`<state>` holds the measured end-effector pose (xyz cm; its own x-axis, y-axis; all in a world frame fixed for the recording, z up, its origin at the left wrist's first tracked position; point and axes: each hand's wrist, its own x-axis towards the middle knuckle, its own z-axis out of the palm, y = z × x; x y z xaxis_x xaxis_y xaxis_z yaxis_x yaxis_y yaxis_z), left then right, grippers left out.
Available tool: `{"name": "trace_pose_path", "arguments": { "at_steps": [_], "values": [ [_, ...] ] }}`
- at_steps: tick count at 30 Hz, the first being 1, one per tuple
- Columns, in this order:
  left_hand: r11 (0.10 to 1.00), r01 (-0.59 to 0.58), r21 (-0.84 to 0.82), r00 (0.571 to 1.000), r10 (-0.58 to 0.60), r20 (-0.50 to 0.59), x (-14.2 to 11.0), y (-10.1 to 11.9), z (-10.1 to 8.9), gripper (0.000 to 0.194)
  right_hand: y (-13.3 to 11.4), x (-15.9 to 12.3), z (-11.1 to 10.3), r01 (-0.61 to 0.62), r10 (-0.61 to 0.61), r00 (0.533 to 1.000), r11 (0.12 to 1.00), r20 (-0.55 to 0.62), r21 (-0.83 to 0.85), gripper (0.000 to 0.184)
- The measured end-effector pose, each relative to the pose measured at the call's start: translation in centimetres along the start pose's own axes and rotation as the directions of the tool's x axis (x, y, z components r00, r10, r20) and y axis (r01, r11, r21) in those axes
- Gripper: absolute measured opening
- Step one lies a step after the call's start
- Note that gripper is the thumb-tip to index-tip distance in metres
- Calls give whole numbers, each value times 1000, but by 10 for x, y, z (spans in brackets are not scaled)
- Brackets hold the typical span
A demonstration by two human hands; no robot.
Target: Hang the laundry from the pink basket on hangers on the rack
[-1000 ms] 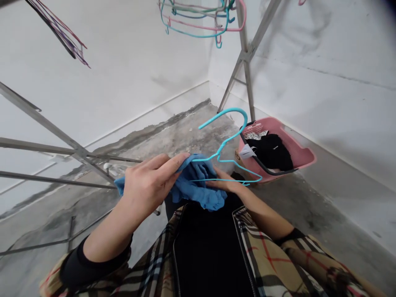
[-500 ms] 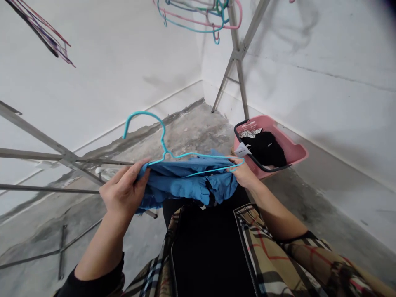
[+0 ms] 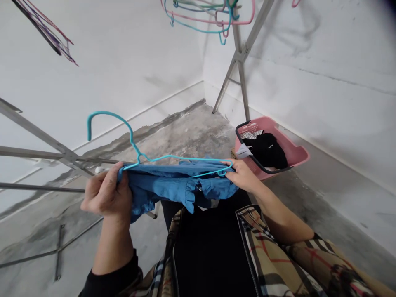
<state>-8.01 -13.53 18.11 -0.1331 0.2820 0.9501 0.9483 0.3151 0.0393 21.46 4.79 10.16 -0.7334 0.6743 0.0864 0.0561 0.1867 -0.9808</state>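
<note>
A blue garment with a ruffled edge [image 3: 161, 185] is stretched between my two hands in front of my lap. A light-blue hanger [image 3: 131, 134] lies partly inside it, its hook pointing up and to the left. My left hand [image 3: 108, 192] is closed on the cloth over the hanger's left shoulder. On the other side, my right hand [image 3: 243, 175] pinches the garment beside the hanger's right end, which sticks out of the cloth. The fingertips of my right hand are partly hidden by the fabric.
To the right stands a pink basket [image 3: 298, 154] holding black and patterned clothes. Several coloured hangers [image 3: 204, 31] hang above, by a metal rack [image 3: 239, 57]. More thin hangers [image 3: 51, 35] are at upper left. Metal rack bars [image 3: 66, 154] cross at left.
My left hand has moved left and slightly toward me, carrying the hanger with it. The garment is stretched wider, and the hanger's right end sits further left, by my right fingers.
</note>
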Motion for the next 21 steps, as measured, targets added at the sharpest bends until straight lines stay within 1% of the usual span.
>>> {"name": "trace_pose_path", "arguments": {
  "at_steps": [1,2,4,7,10,12,15,17,19,20,21],
  "values": [
    [1000,6,3,1000,-6,-25,-1,-2,1,21,-2,0,1,4,-4,1000,1000,30,4,44],
    [1000,7,-2,999,-7,-42,-3,-4,2,21,-4,-1,1,11,-11,999,1000,36,4,44],
    [1000,-1,-12,999,1,-34,-8,-6,2,20,-7,0,-1,29,-29,1000,999,-11,-21,40],
    [1000,-2,6,999,2,33,-16,-7,1,18,-5,2,-5,42,-50,992,997,-120,-61,38],
    [1000,14,15,997,-15,77,-23,-12,1,15,-1,5,-7,42,-53,981,997,-186,-62,47],
    [1000,12,21,997,-14,80,-27,-17,2,13,1,7,-9,44,-61,973,996,-223,-79,54],
    [997,-67,44,987,59,151,-33,-21,4,10,-2,9,-12,72,-114,951,986,-288,-151,56],
    [993,-99,61,971,83,225,-36,-17,5,10,-6,9,-12,107,-170,933,973,-319,-204,58],
    [995,-56,80,952,29,305,-38,-8,6,16,-9,6,-9,132,-213,929,955,-304,-264,61],
    [996,-9,88,944,-21,329,-38,-3,6,18,-11,3,-8,137,-220,941,943,-258,-304,63],
    [995,49,84,934,-76,349,-38,1,7,19,-12,-1,-7,141,-215,959,927,-185,-347,65]
  ]
}}
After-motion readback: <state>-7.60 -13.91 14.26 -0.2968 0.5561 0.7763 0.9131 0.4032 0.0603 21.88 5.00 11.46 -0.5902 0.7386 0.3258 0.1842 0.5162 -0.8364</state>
